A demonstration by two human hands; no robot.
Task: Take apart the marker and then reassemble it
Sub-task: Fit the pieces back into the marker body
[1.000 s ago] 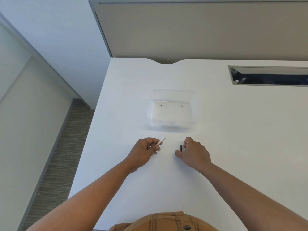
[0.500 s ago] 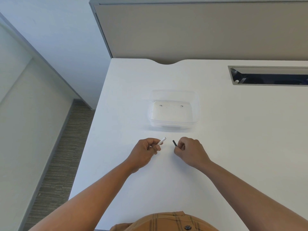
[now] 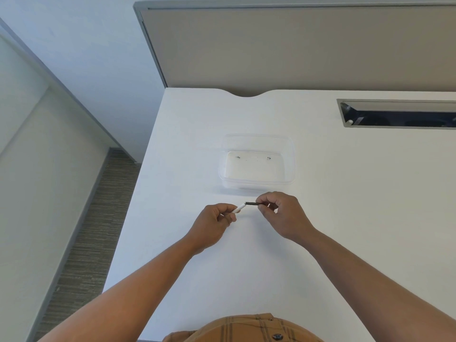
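Nearest the camera, a brown plaid shirt (image 3: 246, 328) at the bottom edge, both bare forearms reaching forward over the white desk (image 3: 345, 193). Left hand (image 3: 212, 223) closed around a white marker tube (image 3: 238, 208), only its open end poking out past the fingers, up and to the right. Right hand (image 3: 283, 213) pinched by thumb and fingertips on a thin black marker core (image 3: 252, 204), held nearly level, its left tip just touching the mouth of the tube. Both pieces raised above the desk, between the two hands. Just beyond, a clear plastic tub (image 3: 291, 164). Farther right, a cable slot (image 3: 394, 114); at the back, a beige divider panel (image 3: 296, 50).
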